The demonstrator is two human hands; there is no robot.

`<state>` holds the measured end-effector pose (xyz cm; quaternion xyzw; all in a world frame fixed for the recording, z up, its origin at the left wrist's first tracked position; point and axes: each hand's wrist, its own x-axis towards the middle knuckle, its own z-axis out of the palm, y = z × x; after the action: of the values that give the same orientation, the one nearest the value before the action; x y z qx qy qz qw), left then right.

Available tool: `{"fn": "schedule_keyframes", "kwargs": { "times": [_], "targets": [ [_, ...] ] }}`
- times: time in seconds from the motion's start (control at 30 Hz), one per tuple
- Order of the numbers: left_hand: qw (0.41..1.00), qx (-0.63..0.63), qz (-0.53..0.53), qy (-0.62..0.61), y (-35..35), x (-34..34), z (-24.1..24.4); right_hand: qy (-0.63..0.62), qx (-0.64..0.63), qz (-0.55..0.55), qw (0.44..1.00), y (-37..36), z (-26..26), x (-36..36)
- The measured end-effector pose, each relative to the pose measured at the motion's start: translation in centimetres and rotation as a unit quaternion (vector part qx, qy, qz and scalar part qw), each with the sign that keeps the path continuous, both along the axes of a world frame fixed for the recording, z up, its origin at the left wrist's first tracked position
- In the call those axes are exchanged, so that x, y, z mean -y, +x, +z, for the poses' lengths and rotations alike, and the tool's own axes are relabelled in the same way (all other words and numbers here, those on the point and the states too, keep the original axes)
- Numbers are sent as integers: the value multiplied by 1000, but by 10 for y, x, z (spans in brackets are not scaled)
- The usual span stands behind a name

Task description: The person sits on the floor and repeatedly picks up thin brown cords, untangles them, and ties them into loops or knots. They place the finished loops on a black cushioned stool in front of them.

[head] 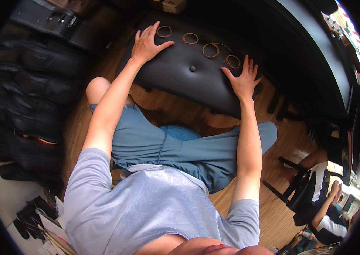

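Note:
Several coiled wires, which look like wound instrument strings, lie in a row on a black padded bench top [167, 73] with a button in its middle. My left hand [146, 44] rests spread at the bench's left part, its fingers beside the leftmost copper-coloured coil [164, 32]. To the right of that lies another reddish coil [190, 38], then a larger brassy coil [211, 50] with a loose end sticking out. My right hand [245, 78] is spread just below the rightmost reddish coil [233, 61]. Neither hand holds anything.
Black cases or bags [39, 79] are stacked along the left. A large black curved surface [320, 41] stands at the upper right, near a guitar headstock [332, 24]. Another person [323, 197] sits at the lower right. A small box [173, 5] is beyond the bench.

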<state>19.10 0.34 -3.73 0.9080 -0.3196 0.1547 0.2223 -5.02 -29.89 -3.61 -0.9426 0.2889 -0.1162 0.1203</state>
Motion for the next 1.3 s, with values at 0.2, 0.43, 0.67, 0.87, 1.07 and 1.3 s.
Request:
{"fn": "schedule_keyframes", "kwargs": {
  "times": [0.2, 0.43, 0.67, 0.87, 1.07, 1.3],
  "targets": [
    [999, 22, 1, 24, 0, 2, -1, -14, 3, -4, 1000, 1, -3, 4],
    [1000, 0, -1, 22, -3, 5, -2, 61, 34, -17, 997, -2, 2, 4],
    [1000, 5, -8, 9, 3, 4, -8, 102, 91, -38, 990, 1, -1, 6],
    [992, 66, -46, -100, -1, 6, -1, 85, 239, 5, 967, 3, 0, 7],
    [855, -379, -166, -312, -89, 43, 33, 107, 346, 140, 922, 5, 29, -50],
    [725, -579, -199, -315, -134, 60, 24, 296, 275, 194, 894, -11, 17, -89]
  ]
}}
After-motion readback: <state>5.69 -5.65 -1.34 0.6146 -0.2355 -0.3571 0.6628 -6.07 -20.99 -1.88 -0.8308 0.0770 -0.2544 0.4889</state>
